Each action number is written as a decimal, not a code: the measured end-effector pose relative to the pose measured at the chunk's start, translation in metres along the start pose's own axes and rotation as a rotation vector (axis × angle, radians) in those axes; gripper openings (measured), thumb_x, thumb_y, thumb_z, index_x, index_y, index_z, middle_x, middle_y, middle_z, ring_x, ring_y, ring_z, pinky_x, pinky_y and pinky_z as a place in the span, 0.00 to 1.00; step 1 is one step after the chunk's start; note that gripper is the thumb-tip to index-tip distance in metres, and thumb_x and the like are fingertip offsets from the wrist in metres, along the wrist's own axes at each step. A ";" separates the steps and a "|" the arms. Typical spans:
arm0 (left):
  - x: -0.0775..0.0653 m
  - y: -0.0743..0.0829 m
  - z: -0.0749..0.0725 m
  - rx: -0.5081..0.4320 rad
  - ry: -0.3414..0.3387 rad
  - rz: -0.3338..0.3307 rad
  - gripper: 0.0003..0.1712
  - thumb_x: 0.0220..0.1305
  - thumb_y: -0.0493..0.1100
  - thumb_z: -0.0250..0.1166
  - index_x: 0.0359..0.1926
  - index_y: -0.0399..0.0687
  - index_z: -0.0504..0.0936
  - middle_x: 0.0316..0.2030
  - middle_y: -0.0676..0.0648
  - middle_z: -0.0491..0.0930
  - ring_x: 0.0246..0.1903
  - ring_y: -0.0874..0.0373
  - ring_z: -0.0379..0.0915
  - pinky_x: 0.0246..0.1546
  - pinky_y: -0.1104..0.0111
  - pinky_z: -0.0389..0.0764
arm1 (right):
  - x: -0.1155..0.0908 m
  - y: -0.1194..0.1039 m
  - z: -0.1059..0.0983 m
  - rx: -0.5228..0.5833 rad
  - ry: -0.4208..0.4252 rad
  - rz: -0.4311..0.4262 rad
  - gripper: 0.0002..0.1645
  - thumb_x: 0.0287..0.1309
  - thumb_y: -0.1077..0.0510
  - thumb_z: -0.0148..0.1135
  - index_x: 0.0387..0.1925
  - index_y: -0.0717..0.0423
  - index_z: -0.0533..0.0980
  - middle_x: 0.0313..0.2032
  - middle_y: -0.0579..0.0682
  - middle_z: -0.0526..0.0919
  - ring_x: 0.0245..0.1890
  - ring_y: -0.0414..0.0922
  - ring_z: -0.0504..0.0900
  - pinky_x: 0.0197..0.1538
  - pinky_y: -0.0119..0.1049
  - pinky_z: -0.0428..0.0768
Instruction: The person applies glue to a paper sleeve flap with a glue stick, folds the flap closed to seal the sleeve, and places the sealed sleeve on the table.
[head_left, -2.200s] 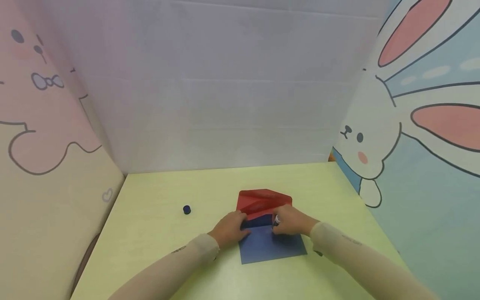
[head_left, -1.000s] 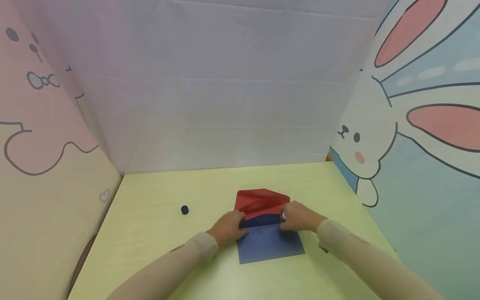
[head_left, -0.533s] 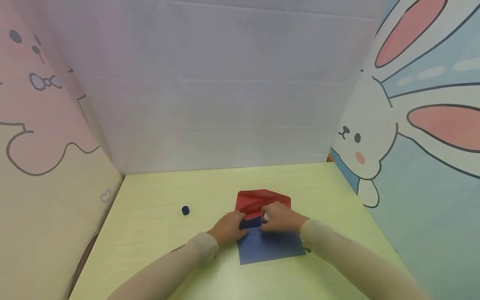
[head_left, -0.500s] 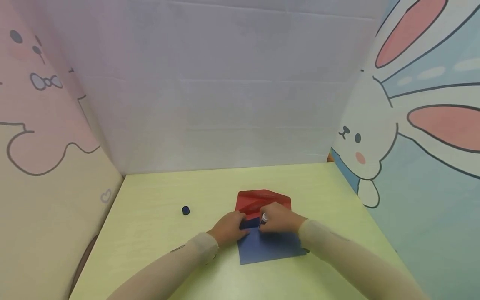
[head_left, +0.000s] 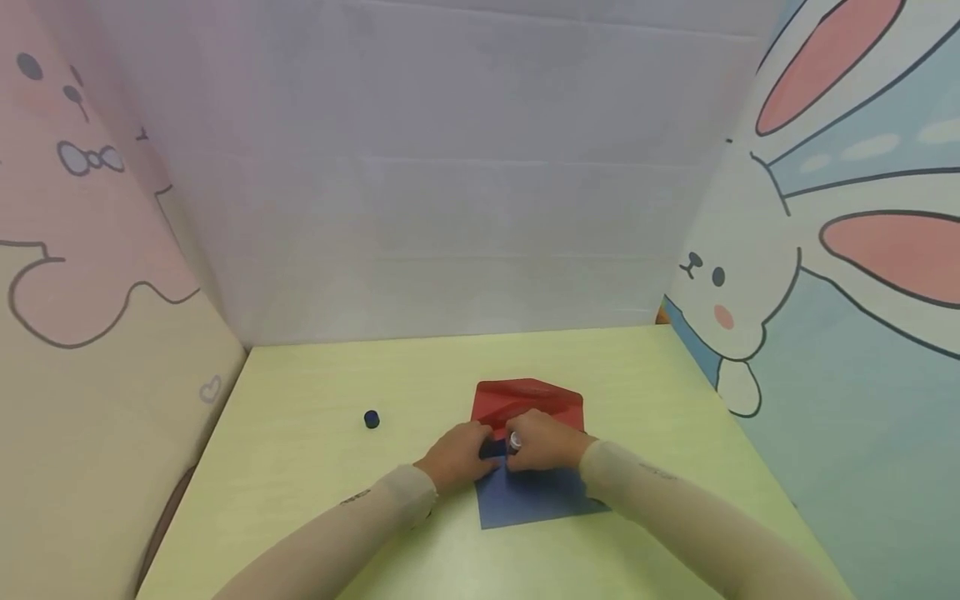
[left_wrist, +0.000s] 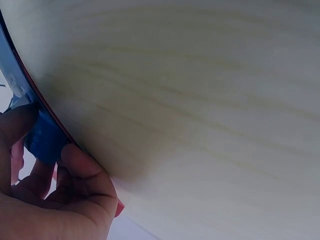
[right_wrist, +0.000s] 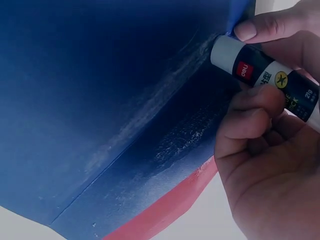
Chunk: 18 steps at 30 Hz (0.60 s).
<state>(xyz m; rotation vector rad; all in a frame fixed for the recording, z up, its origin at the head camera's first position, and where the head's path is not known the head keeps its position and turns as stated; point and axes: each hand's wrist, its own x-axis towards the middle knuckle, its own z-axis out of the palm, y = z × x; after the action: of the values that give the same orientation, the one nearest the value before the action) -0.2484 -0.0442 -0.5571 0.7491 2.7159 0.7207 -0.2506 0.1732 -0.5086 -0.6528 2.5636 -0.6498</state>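
Glue stick x1, R fingers; cap x1

Cap on the tabletop, left of the paper with the glue stick upon it

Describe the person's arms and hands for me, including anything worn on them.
Both arms wear long, pale cream sleeves reaching the wrists: the left sleeve carries a small dark marking, the right sleeve a fainter one, both too small to read. The left hand and right hand are bare, with no gloves or rings showing.
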 end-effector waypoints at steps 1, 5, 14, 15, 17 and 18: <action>-0.001 0.000 -0.001 -0.004 -0.002 -0.004 0.15 0.74 0.47 0.83 0.51 0.45 0.89 0.40 0.50 0.87 0.39 0.58 0.76 0.49 0.61 0.84 | 0.000 0.000 0.000 0.004 -0.002 0.003 0.12 0.63 0.57 0.83 0.41 0.49 0.84 0.31 0.41 0.87 0.32 0.40 0.86 0.44 0.38 0.87; -0.001 0.001 -0.002 -0.011 -0.008 -0.004 0.15 0.75 0.47 0.83 0.51 0.45 0.88 0.39 0.50 0.86 0.39 0.57 0.76 0.48 0.62 0.82 | 0.000 0.001 0.001 -0.001 -0.005 0.008 0.12 0.63 0.58 0.84 0.41 0.50 0.84 0.32 0.42 0.87 0.32 0.42 0.86 0.43 0.39 0.87; 0.001 0.000 -0.003 -0.016 -0.028 -0.024 0.14 0.76 0.48 0.82 0.50 0.47 0.88 0.38 0.52 0.84 0.38 0.57 0.76 0.46 0.64 0.80 | 0.001 0.009 0.002 -0.022 -0.001 0.027 0.13 0.64 0.56 0.84 0.42 0.49 0.84 0.33 0.41 0.87 0.32 0.41 0.85 0.43 0.38 0.86; 0.001 0.000 -0.002 -0.015 -0.030 -0.028 0.14 0.76 0.48 0.82 0.50 0.47 0.88 0.38 0.52 0.84 0.38 0.57 0.76 0.46 0.64 0.80 | 0.000 0.010 0.002 -0.021 0.001 0.031 0.13 0.63 0.56 0.84 0.42 0.49 0.84 0.33 0.41 0.87 0.32 0.41 0.85 0.43 0.38 0.87; -0.001 0.000 -0.002 -0.020 -0.028 -0.034 0.14 0.75 0.48 0.82 0.50 0.47 0.88 0.38 0.52 0.84 0.38 0.57 0.76 0.46 0.63 0.81 | -0.001 0.011 0.003 -0.019 0.001 0.040 0.13 0.64 0.56 0.84 0.42 0.49 0.84 0.32 0.41 0.87 0.32 0.41 0.85 0.43 0.38 0.87; -0.001 0.001 -0.002 -0.023 -0.026 -0.033 0.14 0.75 0.47 0.83 0.50 0.47 0.88 0.38 0.52 0.84 0.38 0.57 0.76 0.46 0.63 0.81 | -0.002 0.012 0.003 -0.017 -0.001 0.046 0.14 0.64 0.55 0.85 0.43 0.49 0.84 0.32 0.41 0.87 0.32 0.41 0.85 0.43 0.38 0.87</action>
<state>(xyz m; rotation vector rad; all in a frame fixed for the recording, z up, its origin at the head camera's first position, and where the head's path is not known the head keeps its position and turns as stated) -0.2476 -0.0452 -0.5550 0.7021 2.6856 0.7291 -0.2514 0.1826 -0.5166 -0.5980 2.5782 -0.6131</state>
